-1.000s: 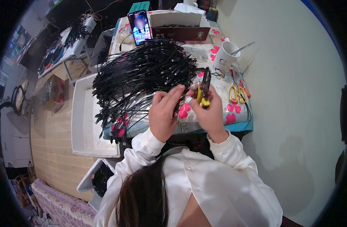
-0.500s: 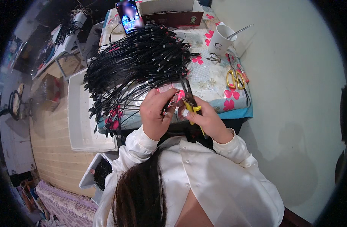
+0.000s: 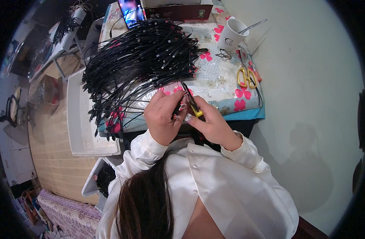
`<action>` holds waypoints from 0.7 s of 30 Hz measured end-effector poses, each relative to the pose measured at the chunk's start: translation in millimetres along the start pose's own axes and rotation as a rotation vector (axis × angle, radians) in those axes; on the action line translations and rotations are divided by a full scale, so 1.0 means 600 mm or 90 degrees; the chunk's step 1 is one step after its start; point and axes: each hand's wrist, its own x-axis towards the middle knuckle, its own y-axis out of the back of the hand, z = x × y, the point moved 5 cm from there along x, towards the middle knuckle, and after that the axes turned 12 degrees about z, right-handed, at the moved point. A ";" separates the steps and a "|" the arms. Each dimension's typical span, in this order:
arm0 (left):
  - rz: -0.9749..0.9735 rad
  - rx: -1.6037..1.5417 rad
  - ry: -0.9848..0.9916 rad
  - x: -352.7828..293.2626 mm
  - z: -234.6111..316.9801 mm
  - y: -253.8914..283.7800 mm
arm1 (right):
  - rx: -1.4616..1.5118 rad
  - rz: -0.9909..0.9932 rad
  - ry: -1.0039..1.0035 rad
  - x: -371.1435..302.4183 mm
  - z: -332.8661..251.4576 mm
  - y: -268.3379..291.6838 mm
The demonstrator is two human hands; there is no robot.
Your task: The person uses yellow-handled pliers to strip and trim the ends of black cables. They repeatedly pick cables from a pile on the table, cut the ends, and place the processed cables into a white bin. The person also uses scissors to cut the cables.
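My left hand is closed around the ends of black cables, with thin red and white wire tips showing at its fingers. My right hand grips pliers with yellow-and-black handles. Their dark jaws reach up and left beside the left fingertips, close to the wire tips; whether they bite on a wire is too small to tell. Something whitish covers the right thumb's tip. Just beyond both hands, a big heap of black cables with small metal connectors lies across the flowered tablecloth.
A phone and a dark red box stand at the back. To the right are a white mug with a metal stick and yellow-handled scissors. A white foam tray sits left of the table, a wall right.
The pliers have turned and drawn in closer to the left fingers, their handles now more covered by my right hand. The whole view has shifted slightly.
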 end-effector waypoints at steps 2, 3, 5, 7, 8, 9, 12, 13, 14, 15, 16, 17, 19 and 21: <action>-0.010 -0.002 -0.001 -0.001 -0.001 -0.001 | -0.015 0.008 0.016 0.001 0.004 0.000; -0.015 -0.003 -0.002 -0.001 -0.002 -0.001 | -0.023 0.016 0.020 0.002 0.007 0.000; -0.018 -0.014 0.006 -0.003 -0.003 -0.001 | -0.037 0.030 0.029 0.003 0.013 -0.001; -0.019 -0.026 0.026 -0.004 -0.006 -0.001 | -0.008 0.023 -0.009 0.007 0.023 -0.005; -0.020 -0.032 0.042 -0.004 -0.008 -0.001 | -0.004 0.020 -0.061 0.008 0.031 -0.005; -0.023 -0.039 0.060 -0.005 -0.010 -0.001 | 0.002 0.000 -0.065 0.006 0.031 -0.003; -0.032 -0.093 0.149 -0.007 -0.017 0.000 | 0.016 -0.040 -0.114 0.001 0.032 0.011; -0.039 -0.103 0.159 -0.007 -0.018 0.000 | 0.038 -0.040 -0.088 0.001 0.027 0.016; -0.046 -0.112 0.167 -0.007 -0.018 0.000 | 0.066 -0.043 -0.057 0.002 0.022 0.019; -0.053 -0.120 0.177 -0.006 -0.019 0.001 | 0.046 -0.071 -0.030 0.002 0.018 0.020; -0.062 -0.128 0.174 -0.005 -0.019 0.000 | 0.045 -0.076 -0.020 0.002 0.017 0.019; -0.070 -0.135 0.172 -0.004 -0.019 0.000 | 0.045 -0.081 -0.011 0.003 0.015 0.019; -0.087 -0.141 0.171 -0.003 -0.019 -0.001 | 0.038 -0.085 0.010 0.003 0.013 0.018; -0.104 -0.139 0.175 -0.003 -0.019 -0.001 | 0.026 -0.084 0.031 0.003 0.009 0.018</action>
